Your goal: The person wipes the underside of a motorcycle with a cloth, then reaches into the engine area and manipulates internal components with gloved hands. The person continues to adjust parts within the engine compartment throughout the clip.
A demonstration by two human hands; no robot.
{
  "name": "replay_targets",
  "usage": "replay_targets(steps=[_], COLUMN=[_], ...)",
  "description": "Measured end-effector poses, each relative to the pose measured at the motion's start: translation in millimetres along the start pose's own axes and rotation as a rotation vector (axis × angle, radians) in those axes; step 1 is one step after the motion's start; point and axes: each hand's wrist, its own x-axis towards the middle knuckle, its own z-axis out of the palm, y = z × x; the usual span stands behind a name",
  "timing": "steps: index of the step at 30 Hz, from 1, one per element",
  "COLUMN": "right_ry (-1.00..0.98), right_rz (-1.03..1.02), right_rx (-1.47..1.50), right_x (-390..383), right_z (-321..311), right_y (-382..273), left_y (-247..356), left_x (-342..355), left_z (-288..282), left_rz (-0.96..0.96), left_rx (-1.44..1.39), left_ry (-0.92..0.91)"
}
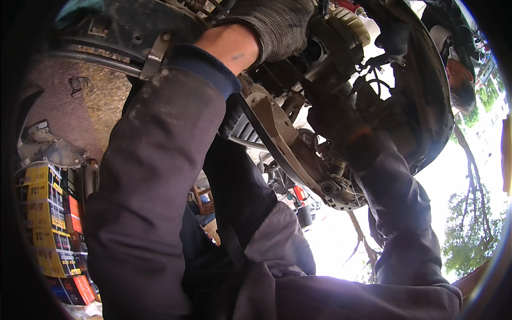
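Note:
My left hand (277,29), in a dirty grey knitted glove, reaches up into the underside or frame of a vehicle at the top. Its fingers are hidden behind the glove's back and the picture's upper edge. On the right, my right hand (333,114) is dark in shadow, raised among the mechanical parts, its fingers too dim to make out. Between the two forearms slants a worn metal bracket or frame piece (274,120) with holes. A pale ribbed plastic part (349,26) sits right of my left glove. What either hand holds, if anything, cannot be seen.
A large black curved cover (426,106) bounds the right side. A metal bar (96,58) runs across the upper left. Stacked yellow and black boxes (45,213) stand at the left, below loose metal parts (50,146). Another person (458,69) is at the upper right.

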Motion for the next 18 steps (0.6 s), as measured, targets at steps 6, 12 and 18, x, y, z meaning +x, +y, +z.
replay_targets(steps=[6, 12, 18], right_ry=[-0.041, 0.022, 0.025], right_rz=[0.05, -0.014, 0.0], right_rx=[-0.144, -0.27, -0.18], right_x=[10.3, 17.5, 21.5], right_z=[0.7, 1.7, -1.7], right_y=[-4.3, -7.5, -7.0], left_y=[4.9, 5.2, 3.9], left_x=[-0.5, 3.1, -1.7], left_z=[1.0, 0.9, -1.6], left_rz=[-0.034, -0.049, -0.02], left_rx=[-0.006, -0.024, -0.035], left_ry=[0.009, -0.028, 0.019])
